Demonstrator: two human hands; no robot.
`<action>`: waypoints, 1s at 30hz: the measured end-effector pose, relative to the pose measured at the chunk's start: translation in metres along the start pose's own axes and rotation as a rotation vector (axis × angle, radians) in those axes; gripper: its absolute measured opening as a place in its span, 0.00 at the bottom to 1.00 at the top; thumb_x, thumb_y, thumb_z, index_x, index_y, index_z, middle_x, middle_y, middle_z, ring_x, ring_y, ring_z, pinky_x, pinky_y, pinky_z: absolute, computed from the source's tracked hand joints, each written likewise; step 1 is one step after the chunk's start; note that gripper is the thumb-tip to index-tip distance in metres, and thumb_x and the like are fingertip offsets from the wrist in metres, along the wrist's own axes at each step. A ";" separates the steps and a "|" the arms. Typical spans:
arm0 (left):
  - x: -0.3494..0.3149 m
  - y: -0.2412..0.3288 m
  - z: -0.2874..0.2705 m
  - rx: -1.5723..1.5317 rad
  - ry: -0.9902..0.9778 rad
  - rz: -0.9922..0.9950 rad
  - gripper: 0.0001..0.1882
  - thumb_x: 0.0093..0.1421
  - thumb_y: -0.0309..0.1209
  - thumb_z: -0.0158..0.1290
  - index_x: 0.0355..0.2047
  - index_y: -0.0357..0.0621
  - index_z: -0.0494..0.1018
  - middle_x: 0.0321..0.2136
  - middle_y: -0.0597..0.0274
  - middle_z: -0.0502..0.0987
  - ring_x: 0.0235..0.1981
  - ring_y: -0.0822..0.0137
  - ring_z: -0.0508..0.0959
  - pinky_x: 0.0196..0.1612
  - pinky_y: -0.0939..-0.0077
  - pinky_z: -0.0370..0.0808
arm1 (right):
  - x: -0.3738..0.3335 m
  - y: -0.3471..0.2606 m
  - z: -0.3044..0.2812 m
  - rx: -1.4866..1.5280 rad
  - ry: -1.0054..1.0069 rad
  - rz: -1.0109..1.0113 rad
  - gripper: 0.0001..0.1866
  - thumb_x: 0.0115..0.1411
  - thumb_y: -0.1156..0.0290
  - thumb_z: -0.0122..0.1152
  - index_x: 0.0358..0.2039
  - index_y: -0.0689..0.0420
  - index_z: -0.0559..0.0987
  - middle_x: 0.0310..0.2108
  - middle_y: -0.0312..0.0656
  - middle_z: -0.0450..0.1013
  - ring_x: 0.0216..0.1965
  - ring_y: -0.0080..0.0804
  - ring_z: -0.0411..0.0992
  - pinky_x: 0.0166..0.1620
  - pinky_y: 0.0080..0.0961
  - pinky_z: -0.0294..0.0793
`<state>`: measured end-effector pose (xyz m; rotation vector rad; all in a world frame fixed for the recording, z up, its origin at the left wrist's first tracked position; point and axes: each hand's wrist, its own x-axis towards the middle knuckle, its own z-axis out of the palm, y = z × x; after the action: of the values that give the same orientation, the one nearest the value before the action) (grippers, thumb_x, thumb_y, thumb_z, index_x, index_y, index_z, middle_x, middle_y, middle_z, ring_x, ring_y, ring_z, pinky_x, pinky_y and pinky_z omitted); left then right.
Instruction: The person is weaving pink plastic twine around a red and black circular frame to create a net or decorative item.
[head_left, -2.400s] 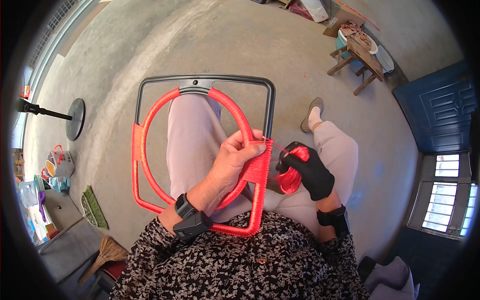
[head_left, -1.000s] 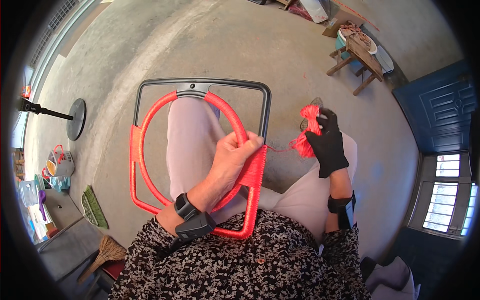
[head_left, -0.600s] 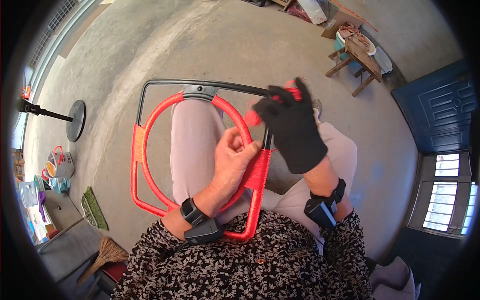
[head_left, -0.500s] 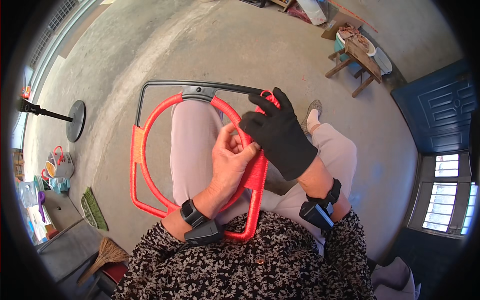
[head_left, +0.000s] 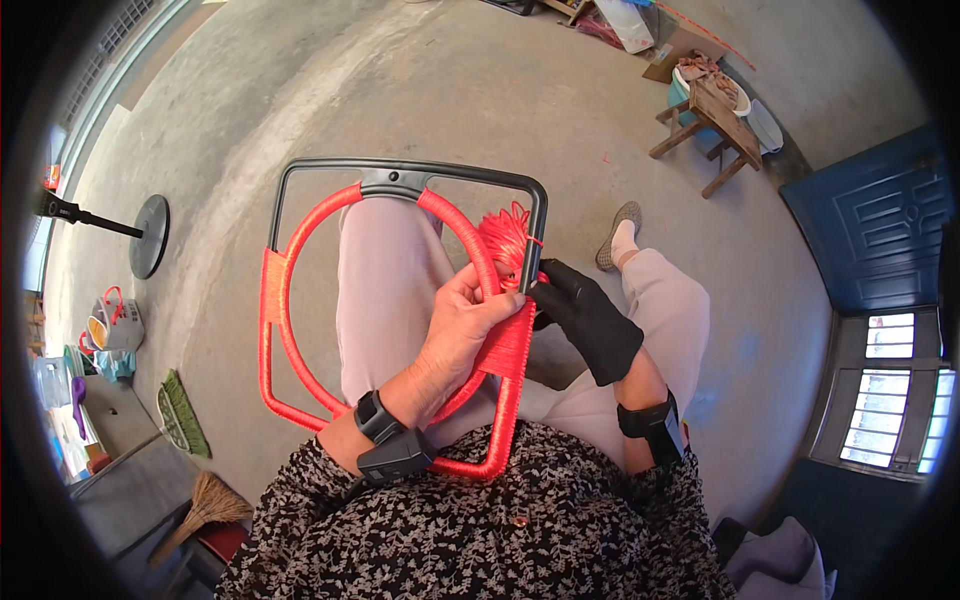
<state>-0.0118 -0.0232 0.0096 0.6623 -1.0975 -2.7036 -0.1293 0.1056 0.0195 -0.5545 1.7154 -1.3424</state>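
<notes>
A rectangular black frame [head_left: 330,164] with a ring inside it rests across my lap. Red cord is wound tightly round most of the ring [head_left: 302,222] and the frame's lower part, and flat red wrapping [head_left: 506,345] bridges ring and frame on the right. My bare left hand [head_left: 462,318] is closed on that right side, thumb against the frame at the upper end of the wrapping. Just outside the bar, my black-gloved right hand [head_left: 592,325] has its fingers drawn together at the red cord; the fingertips are partly hidden. A loose red cord bundle [head_left: 506,236] hangs behind the bar.
A wooden stool [head_left: 722,125] stands by tubs at the far right, near a blue door [head_left: 865,220]. To the left are a round-based black stand [head_left: 151,237], a bucket [head_left: 117,322], a green-bristled brush [head_left: 185,415] and a straw broom [head_left: 210,505].
My right hand has come down and right from the top of the bar, uncovering the cord bundle and the frame's corner. My left hand keeps its hold on the frame.
</notes>
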 end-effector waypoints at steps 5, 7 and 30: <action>-0.004 0.005 0.005 0.023 0.037 0.021 0.15 0.54 0.21 0.56 0.42 0.40 0.69 0.31 0.66 0.76 0.31 0.75 0.77 0.36 0.80 0.76 | 0.002 0.010 -0.017 0.076 0.014 0.090 0.17 0.60 0.63 0.57 0.44 0.63 0.73 0.34 0.40 0.73 0.36 0.24 0.72 0.40 0.23 0.73; -0.003 0.004 0.004 0.038 0.065 0.032 0.12 0.54 0.21 0.57 0.39 0.42 0.70 0.28 0.68 0.75 0.29 0.76 0.77 0.35 0.81 0.76 | -0.002 0.013 -0.021 0.391 0.280 -0.188 0.14 0.59 0.67 0.57 0.42 0.63 0.73 0.34 0.38 0.73 0.37 0.23 0.72 0.43 0.22 0.72; 0.008 0.000 -0.021 0.008 -0.140 -0.018 0.11 0.52 0.20 0.59 0.28 0.45 0.67 0.25 0.67 0.73 0.27 0.74 0.75 0.31 0.80 0.73 | -0.054 -0.030 -0.030 -0.325 0.014 0.164 0.08 0.49 0.75 0.64 0.31 0.60 0.77 0.24 0.32 0.71 0.24 0.18 0.67 0.31 0.18 0.68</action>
<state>-0.0096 -0.0390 -0.0066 0.4928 -1.1391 -2.7990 -0.1301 0.1542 0.0684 -0.5715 1.9602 -0.9600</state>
